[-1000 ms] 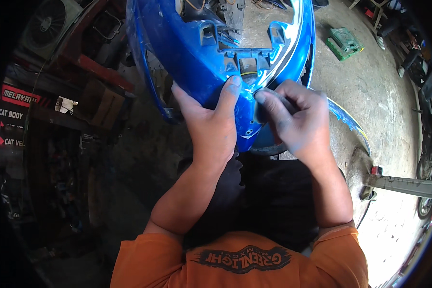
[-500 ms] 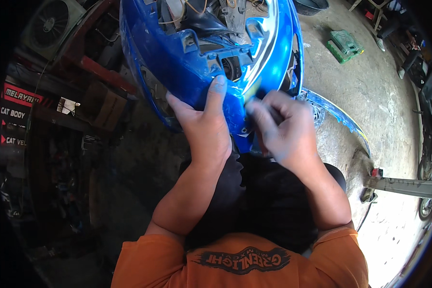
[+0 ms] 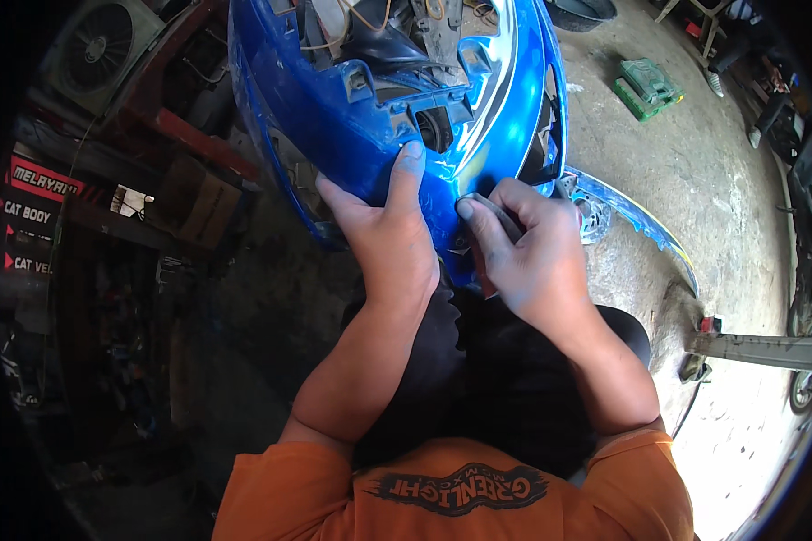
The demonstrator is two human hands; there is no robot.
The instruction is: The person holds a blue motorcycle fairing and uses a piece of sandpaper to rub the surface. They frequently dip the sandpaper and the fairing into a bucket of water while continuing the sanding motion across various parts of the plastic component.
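Blue panel (image 3: 309, 113), near end between the hands, left hand (image 3: 390, 236) clamped on it, thumb on top, other fingers mostly hidden, right hand (image 3: 537, 242) pinching dark pad (image 3: 512, 227), fingertips at panel's narrow end

Bright blue panel (image 3: 307, 108) striped in white and black

The stripes (image 3: 499, 95) sweep down the panel's right side to a dull yellowish patch (image 3: 475, 168); beside its lower tip, a reddish-brown piece (image 3: 488, 286) shows under the right hand (image 3: 541, 248); right of the panel, a green case (image 3: 648, 88), a yellow-edged blue strip (image 3: 636, 209) and grey floor (image 3: 645, 158); left of it, a dull red frame (image 3: 198, 140) and a red-and-black banner (image 3: 29, 214) with white lettering; below it, black trousers (image 3: 514, 370) and an orange shirt (image 3: 284, 496) with a dark emblem (image 3: 460, 488)
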